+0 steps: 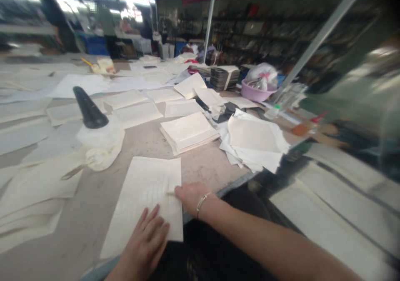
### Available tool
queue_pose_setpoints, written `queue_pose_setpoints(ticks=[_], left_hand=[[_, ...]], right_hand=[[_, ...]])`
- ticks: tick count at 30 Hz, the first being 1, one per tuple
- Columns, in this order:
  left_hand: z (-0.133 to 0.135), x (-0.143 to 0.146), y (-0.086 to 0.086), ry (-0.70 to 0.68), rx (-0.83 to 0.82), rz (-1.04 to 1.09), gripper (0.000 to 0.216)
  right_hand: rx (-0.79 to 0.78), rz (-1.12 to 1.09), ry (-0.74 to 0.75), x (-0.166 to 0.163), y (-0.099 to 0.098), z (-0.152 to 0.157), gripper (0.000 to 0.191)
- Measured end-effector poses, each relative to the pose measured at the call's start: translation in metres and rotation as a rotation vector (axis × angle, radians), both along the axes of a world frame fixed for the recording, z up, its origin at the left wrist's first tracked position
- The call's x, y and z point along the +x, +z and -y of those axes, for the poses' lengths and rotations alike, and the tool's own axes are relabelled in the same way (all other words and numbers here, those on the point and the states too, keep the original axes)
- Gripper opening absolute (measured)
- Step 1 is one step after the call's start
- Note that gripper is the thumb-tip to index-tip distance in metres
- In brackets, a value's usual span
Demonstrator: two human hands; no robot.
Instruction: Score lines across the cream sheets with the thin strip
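A large cream sheet [150,172] lies at the table's near edge, with faint glossy streaks across its middle. My left hand [148,237] rests on its lower part, fingers stretched out and a little spread, holding nothing. At the sheet's right side my right hand [192,195] is closed around a thin pale stick-like tool [170,194], whose tip touches or hovers just over the surface; I cannot tell which. Most of that tool is hidden by the fingers. A bracelet [201,204] circles the right wrist.
Beyond the sheet is a stack of cream pieces [189,131]; white papers [256,137] lie to its right. On the left stand a white smeared container [101,137] and a black cone-like object [89,110]. A purple basin [258,92] sits farther back. Other people are in the background.
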State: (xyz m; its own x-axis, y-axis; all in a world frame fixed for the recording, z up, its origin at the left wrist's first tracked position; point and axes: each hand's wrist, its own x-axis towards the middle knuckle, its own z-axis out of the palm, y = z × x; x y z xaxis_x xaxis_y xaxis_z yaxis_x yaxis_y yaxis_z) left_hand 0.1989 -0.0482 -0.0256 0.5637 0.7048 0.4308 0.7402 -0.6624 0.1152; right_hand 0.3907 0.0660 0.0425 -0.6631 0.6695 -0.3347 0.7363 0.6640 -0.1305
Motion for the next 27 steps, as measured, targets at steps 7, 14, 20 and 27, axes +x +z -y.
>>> queue_pose_setpoints(ticks=[7,14,20,27], left_hand=[[0.001,-0.001,-0.005,-0.007,-0.002,0.020,0.032],[0.001,-0.001,-0.005,0.010,-0.035,0.038,0.029],[0.001,0.003,0.003,0.001,0.015,0.049,0.024],[-0.003,-0.005,-0.019,0.004,0.130,0.009,0.028]], right_hand=[[-0.067,-0.070,0.063,0.011,0.000,0.038,0.017],[-0.055,-0.070,0.036,0.006,0.001,0.036,0.017],[-0.053,-0.096,0.108,0.014,0.002,0.047,0.012],[0.084,-0.007,-0.159,0.004,-0.002,-0.038,0.025]])
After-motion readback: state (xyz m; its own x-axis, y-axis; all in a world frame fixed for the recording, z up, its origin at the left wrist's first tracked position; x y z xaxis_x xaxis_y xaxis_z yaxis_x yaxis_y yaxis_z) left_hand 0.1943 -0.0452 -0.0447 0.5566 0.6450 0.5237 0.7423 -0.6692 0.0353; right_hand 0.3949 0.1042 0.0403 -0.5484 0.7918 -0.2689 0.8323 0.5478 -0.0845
